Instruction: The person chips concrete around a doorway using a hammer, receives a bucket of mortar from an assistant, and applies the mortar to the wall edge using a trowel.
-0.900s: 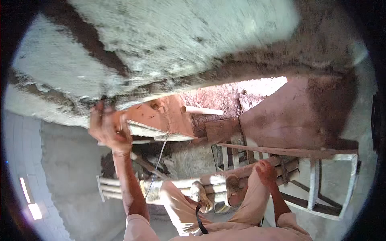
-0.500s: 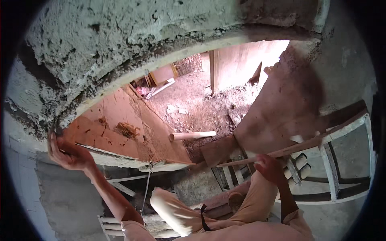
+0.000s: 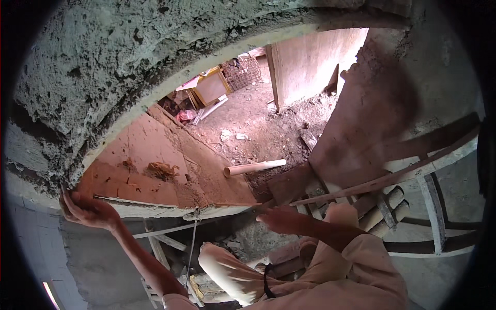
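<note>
Fingers at the far left, what are they doing?

— The left hand (image 3: pixel 89 209) stays at the opening's lower left corner, fingertips up at the rough mortar edge (image 3: pixel 155 77), which arches over the opening from there. They're slightly bent; whether they pinch anything, I can't tell.

— And moving right?

— A reddish ledge (image 3: pixel 150 139) with a brown clump (image 3: pixel 164 169) lying on it. A thin cable (image 3: pixel 192 243) hangs from its front edge, and a pale pipe (image 3: pixel 254 168) lies near its right end.

— What has just changed?

— The right hand (image 3: pixel 284 219). It has left the right knee (image 3: pixel 342 208) and is now out near the ledge's right corner. Its fingers look loosely curled, but I can't tell if they close on anything.

— Meaning what for the work?

— Contact with the mortar is the left hand's alone; the right has come forward, well left of the wooden frame (image 3: pixel 433 206).
</note>
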`<state>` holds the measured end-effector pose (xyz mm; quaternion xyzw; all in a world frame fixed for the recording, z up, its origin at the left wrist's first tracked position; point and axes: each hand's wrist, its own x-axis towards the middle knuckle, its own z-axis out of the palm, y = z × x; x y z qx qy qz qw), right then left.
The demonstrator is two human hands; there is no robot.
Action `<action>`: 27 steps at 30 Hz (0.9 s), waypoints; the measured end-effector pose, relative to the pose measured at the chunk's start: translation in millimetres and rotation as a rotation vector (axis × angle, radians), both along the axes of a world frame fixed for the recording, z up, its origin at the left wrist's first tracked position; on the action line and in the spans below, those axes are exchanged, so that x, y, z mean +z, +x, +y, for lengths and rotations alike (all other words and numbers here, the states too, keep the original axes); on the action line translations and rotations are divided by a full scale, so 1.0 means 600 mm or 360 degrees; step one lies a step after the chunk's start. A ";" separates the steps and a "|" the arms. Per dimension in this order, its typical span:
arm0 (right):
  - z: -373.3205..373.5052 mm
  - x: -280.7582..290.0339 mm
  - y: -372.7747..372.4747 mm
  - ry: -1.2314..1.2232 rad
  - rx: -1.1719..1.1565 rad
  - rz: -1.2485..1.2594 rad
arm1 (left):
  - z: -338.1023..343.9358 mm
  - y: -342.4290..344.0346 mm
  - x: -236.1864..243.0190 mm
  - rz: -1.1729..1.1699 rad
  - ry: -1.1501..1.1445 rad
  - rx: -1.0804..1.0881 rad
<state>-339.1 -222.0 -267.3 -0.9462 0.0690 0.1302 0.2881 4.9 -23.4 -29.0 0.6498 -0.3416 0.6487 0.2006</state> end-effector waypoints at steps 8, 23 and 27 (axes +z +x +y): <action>-0.024 0.003 -0.009 -0.0086 -0.0147 0.0051 | -0.002 0.004 -0.023 0.0164 -0.0231 -0.0094; -0.025 -0.057 0.017 0.0005 -0.0152 0.0153 | 0.006 0.004 -0.008 0.0142 -0.0246 -0.0228; -0.029 -0.049 0.023 0.0029 -0.0111 0.0160 | 0.006 0.004 -0.009 0.0179 -0.0255 -0.0087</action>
